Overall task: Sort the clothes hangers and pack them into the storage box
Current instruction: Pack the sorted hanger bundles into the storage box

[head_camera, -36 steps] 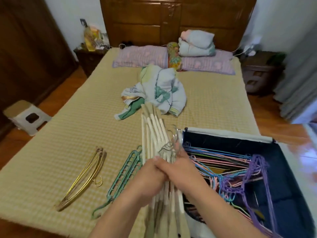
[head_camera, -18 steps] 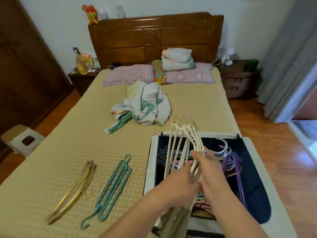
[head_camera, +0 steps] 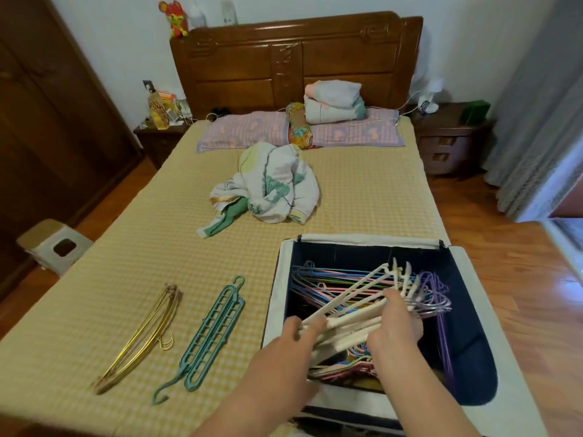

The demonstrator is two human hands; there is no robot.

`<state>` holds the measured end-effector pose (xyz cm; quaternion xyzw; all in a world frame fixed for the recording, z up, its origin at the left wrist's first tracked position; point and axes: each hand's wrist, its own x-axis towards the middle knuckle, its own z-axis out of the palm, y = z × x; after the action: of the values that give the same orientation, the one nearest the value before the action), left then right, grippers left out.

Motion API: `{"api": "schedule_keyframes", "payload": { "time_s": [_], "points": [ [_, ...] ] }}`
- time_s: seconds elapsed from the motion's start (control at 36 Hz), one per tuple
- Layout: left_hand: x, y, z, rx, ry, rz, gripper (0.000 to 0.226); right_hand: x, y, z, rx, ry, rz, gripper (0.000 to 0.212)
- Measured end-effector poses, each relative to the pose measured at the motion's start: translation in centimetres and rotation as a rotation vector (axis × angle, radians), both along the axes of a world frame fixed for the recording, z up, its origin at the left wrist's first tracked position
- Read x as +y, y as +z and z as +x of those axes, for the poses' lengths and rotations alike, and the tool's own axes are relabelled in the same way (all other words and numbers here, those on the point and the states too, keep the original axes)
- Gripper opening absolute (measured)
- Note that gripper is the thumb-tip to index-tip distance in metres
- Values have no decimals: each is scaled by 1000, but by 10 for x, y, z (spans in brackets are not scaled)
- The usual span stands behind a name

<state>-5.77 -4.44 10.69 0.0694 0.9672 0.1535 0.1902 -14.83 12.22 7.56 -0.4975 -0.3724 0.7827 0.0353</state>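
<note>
1. Your left hand and right hand both grip the bundle of white hangers, held over the open storage box at the lower right of the frame.
2. Inside the box lie thin coloured hangers — blue, pink, purple.
3. On the bed, lower left, the gold hangers lie just beside the teal hangers — apart from the box.
</note>
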Motion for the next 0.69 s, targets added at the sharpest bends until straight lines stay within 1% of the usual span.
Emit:
{"api": "schedule_keyframes", "payload": {
  "time_s": [0.06, 0.11, 0.22, 0.31, 0.36, 0.39, 0.44, 0.56, 0.69],
  "points": [
    [4, -17, -12, 133, 44, -29, 70, -2, -2, -6, 27, -52, 2, 64],
    [6, -35, -26, 188, 62, -36, 58, -2, -10, -13, 59, -93, -5, 66],
    [1, -80, -39, 121, -23, -89, 61, 0, -36, -18, 122, -145, 29, 57],
    [1, -114, -36, 73, -81, -177, 65, 1, -57, -18, 142, -119, 64, 58],
    [-1, -128, -27, 41, -114, -248, 70, -1, -66, -12, 143, -94, 81, 51],
    [-1, -134, -25, 16, -123, -262, 70, 0, -69, -9, 151, -75, 93, 47],
    [-2, -141, -21, -26, -120, -247, 66, 1, -73, -3, 170, -26, 115, 46],
    [-8, -141, -27, -85, -55, -181, 59, -7, -82, 5, 202, 144, 187, 61],
    [0, -127, -37, -207, 33, -88, 70, -20, -94, 18, 185, 381, 235, 60]
  ]
}}
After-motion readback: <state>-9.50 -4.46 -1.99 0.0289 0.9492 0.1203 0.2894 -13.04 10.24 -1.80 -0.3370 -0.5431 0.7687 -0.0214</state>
